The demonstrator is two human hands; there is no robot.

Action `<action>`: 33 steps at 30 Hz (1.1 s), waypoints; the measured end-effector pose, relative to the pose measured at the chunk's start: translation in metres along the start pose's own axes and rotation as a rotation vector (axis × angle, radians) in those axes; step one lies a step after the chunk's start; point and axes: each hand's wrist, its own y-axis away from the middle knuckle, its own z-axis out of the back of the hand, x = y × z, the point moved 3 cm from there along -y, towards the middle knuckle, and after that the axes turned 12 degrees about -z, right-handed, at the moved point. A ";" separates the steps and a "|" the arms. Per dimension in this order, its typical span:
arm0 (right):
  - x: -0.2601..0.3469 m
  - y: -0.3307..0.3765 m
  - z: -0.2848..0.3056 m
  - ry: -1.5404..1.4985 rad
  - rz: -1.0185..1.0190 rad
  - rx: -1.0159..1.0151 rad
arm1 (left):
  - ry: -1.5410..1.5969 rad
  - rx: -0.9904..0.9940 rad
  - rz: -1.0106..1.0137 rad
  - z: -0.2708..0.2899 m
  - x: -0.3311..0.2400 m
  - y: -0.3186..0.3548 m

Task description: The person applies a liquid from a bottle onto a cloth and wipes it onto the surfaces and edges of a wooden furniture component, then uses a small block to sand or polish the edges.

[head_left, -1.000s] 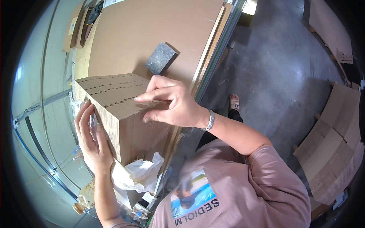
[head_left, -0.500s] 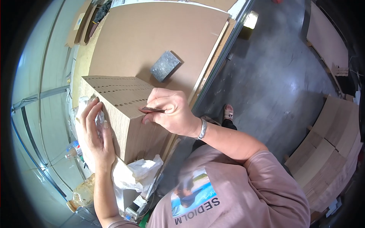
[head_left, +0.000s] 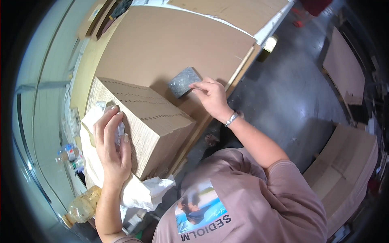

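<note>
Left hand (head_left: 113, 152): lay unclenched over white wrap (head_left: 135, 192), centre-left
Right hand (head_left: 214, 98): by grey block (head_left: 184, 82), centre; grip unclear
Risk: slipping wrap could have skewed your drilled panels (head_left: 144, 117)

Left of the left fingers (head_left: 110, 135), a pale, glossy panelled wall (head_left: 56, 52) stands, crossed by a horizontal rail (head_left: 44, 86) and a dark strip (head_left: 21, 113). Beyond the fingers, the tabletop (head_left: 90, 60) stretches away, yellowish along its left edge, mostly under a smooth brown sheet (head_left: 194, 44). Right of the right fingers (head_left: 206, 87) lies a smooth grey floor (head_left: 279, 93) with a soft, pale sheen; farther right are a pinkish-brown board (head_left: 344, 67) and, lower than the fingers, a brown panel stack (head_left: 338, 162)
</note>
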 end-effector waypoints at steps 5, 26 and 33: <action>0.005 -0.054 -0.031 0.727 0.347 0.308 | 0.009 0.045 0.047 0.003 0.010 0.001; 0.071 -0.148 -0.125 -0.181 -0.405 1.133 | -0.190 0.050 0.779 0.001 0.005 0.006; 0.094 -0.131 -0.197 -0.504 -0.335 1.363 | -0.211 0.010 0.804 0.000 0.007 0.004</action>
